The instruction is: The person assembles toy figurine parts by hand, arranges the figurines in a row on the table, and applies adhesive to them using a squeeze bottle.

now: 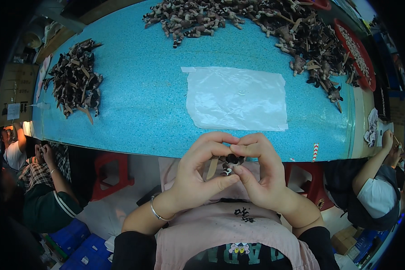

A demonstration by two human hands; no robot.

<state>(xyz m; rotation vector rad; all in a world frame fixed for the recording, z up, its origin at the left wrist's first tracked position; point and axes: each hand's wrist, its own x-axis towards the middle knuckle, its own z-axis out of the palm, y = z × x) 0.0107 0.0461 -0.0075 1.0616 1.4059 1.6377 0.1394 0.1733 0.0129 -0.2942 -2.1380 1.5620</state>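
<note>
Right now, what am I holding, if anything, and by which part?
A small dark-and-white figurine, held between the left hand and right hand, the right thumb at its side; other contact points are hidden.

the left hand [198, 168] and right hand [266, 168] hide much of the small figure [231, 159] between their fingers. the upper edge cuts off the far pile [198, 20]. the pale pieces [353, 49] in the red tray [369, 81] are too small to identify, as is what a co-worker's hands [49, 155] hold at left.
</note>
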